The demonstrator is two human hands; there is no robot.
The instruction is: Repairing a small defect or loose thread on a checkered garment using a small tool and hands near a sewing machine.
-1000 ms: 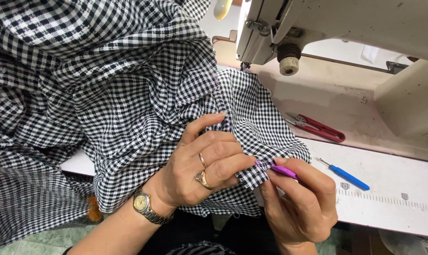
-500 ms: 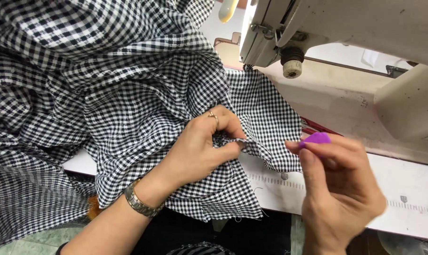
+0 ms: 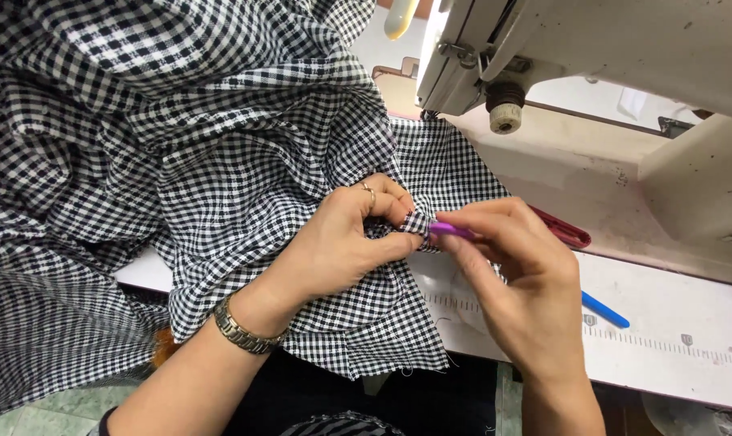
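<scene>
Your left hand [image 3: 342,242]: fingers pinching a fold of black-and-white checked fabric [image 3: 220,161] heaped across the sewing table [image 3: 673,363]. Your right hand [image 3: 527,282]: fingertips pressed around a small purple tool [image 3: 449,230], tip touching that fold. Sewing machine [image 3: 592,56] behind.

The white sewing table [image 3: 673,355] carries gingham fabric [image 3: 220,145], blue tool [image 3: 604,309], red snips [image 3: 564,232].

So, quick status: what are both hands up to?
Left hand pinching checked fabric. Right hand holding purple tool at the pinched fold. Nothing blocking.
</scene>
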